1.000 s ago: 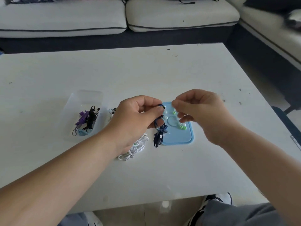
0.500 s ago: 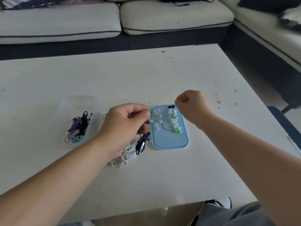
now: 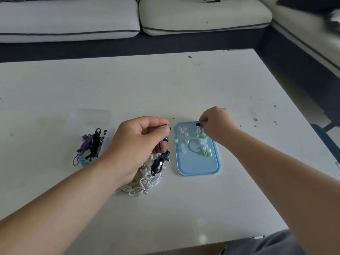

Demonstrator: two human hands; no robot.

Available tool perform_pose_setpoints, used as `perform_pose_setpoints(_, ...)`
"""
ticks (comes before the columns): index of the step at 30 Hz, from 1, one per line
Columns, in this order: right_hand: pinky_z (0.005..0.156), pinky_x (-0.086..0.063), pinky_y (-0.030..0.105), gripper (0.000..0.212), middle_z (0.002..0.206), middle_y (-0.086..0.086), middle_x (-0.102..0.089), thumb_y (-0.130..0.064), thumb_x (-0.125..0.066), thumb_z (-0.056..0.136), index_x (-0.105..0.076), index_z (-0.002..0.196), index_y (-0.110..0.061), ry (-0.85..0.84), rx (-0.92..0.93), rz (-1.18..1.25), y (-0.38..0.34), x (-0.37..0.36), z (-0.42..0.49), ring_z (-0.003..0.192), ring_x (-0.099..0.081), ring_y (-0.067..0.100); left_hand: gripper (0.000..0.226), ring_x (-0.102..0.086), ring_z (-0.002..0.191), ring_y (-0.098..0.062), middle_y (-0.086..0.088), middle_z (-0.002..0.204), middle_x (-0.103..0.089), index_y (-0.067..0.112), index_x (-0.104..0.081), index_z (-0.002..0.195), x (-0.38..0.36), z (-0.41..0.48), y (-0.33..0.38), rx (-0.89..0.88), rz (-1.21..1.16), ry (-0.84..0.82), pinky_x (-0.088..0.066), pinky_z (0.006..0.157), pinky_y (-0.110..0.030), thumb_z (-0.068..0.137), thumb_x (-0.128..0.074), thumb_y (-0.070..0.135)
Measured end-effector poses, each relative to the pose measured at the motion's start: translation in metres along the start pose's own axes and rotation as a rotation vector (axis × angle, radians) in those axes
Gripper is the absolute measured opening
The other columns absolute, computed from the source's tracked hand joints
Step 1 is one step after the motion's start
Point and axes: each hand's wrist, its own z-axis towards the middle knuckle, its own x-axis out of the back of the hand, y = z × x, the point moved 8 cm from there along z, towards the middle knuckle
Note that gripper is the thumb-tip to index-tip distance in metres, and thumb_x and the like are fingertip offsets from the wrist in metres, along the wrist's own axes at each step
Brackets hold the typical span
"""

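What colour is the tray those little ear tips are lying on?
The tray is plain light blue; the head view shows it best.

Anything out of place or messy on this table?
One white ear tip sits on the left rim of the blue lid, outside the rest; white earphone cables lie tangled below the left hand.

I see a white table [image 3: 165, 89], its top scuffed, with dark specks [image 3: 255, 119] toward the right edge and a few marks [image 3: 189, 57] by the far edge. Three things lie straight on it, all about midway between the far and near edges. A clear box [image 3: 92, 116] sits left of centre. A blue lid [image 3: 196, 166] lies flat right of centre. Between them, a little closer to the near edge, rests a heap of white cables [image 3: 141, 186], well apart from every edge.
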Motion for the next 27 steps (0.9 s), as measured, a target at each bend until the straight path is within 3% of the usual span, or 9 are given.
perform_pose_setpoints(2,0.052,-0.038,0.021,0.020,0.091,0.007,-0.067,-0.003,-0.058,0.090,-0.066,0.078,-0.016,0.012,0.001,0.010,0.001,0.001,-0.002,0.071,-0.059,0.024,0.012,-0.064,0.063,-0.018,-0.007,0.071,-0.069,0.011,-0.075,0.105,-0.001,-0.002,0.002,0.001,-0.004,-0.004,-0.056,0.061,-0.023,0.095,-0.070,0.006)
perform_pose_setpoints(6,0.060,-0.054,0.028,0.013,0.085,0.004,-0.071,-0.005,-0.060,0.085,-0.070,0.082,-0.011,0.115,-0.027,0.137,0.002,0.022,-0.011,0.072,-0.067,0.025,0.012,-0.064,0.062,-0.018,-0.010,0.071,-0.068,0.012,-0.076,0.103,0.000,-0.005,0.005,-0.011,-0.003,0.011,-0.054,0.059,-0.025,0.096,-0.069,0.005)
perform_pose_setpoints(10,0.061,-0.058,0.033,0.011,0.078,0.003,-0.074,-0.007,-0.068,0.084,-0.073,0.089,-0.015,0.174,-0.039,0.473,-0.025,0.057,-0.039,0.069,-0.072,0.023,0.016,-0.065,0.064,-0.020,-0.016,0.084,-0.075,0.016,-0.077,0.105,0.002,-0.008,0.009,-0.013,-0.019,0.018,-0.060,0.081,-0.042,0.098,-0.067,0.007)
perform_pose_setpoints(14,0.081,-0.064,0.042,0.016,0.081,0.009,-0.078,-0.002,-0.067,0.089,-0.076,0.098,-0.012,0.053,-0.050,0.891,-0.071,0.060,-0.081,0.073,-0.076,0.026,0.020,-0.065,0.063,-0.021,-0.007,0.086,-0.076,0.013,-0.075,0.112,0.007,-0.014,0.016,-0.020,-0.081,0.025,-0.061,0.080,-0.041,0.100,-0.062,0.003)
perform_pose_setpoints(20,0.075,-0.063,0.031,0.008,0.088,0.021,-0.076,0.001,-0.072,0.090,-0.074,0.097,0.004,-0.107,-0.178,1.340,-0.099,0.040,-0.126,0.080,-0.077,0.030,0.016,-0.068,0.068,-0.025,-0.020,0.092,-0.076,0.015,-0.078,0.105,0.012,-0.022,0.030,-0.096,-0.098,0.018,-0.062,0.089,-0.052,0.098,-0.066,0.005)
perform_pose_setpoints(24,0.068,-0.061,0.025,0.007,0.089,0.021,-0.076,0.000,-0.069,0.092,-0.072,0.096,0.006,-0.169,-0.232,1.458,-0.097,0.033,-0.127,0.076,-0.075,0.025,0.015,-0.074,0.075,-0.026,-0.017,0.090,-0.078,0.017,-0.079,0.103,0.015,-0.023,0.035,-0.134,-0.117,0.034,-0.063,0.088,-0.050,0.095,-0.072,0.006)
perform_pose_setpoints(27,0.066,-0.061,0.024,0.007,0.087,0.016,-0.076,-0.003,-0.065,0.095,-0.071,0.094,0.001,-0.314,-0.239,1.497,-0.102,0.026,-0.120,0.073,-0.074,0.019,0.015,-0.075,0.076,-0.026,-0.015,0.092,-0.078,0.016,-0.079,0.102,0.018,-0.021,0.035,-0.137,-0.139,0.039,-0.064,0.086,-0.046,0.094,-0.073,0.005)
